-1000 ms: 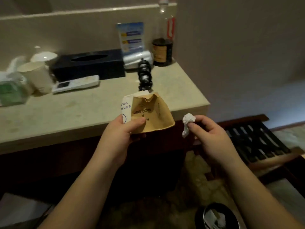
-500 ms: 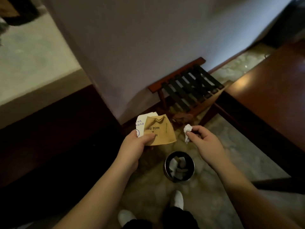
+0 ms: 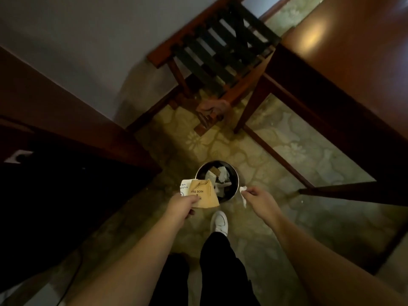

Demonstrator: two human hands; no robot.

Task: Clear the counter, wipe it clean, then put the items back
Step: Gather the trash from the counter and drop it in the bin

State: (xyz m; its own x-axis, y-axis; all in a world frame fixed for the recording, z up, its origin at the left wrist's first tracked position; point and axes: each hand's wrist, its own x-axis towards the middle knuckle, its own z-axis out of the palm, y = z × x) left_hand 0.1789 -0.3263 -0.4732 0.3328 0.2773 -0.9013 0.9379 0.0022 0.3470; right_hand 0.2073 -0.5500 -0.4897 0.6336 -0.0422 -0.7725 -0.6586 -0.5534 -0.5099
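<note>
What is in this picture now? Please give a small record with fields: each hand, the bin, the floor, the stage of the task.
left hand: grips brown paper bag and white slip, beside the bin
right hand: pinches crumpled tissue near the bin's rim
bin: on the floor, paper scraps inside
floor: patterned; one white shoe near the bin
stage: trash not yet dropped

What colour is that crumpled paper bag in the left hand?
Tan brown with dark printed lettering: the crumpled paper bag, pinched by the left hand; the head view shows it.
</note>
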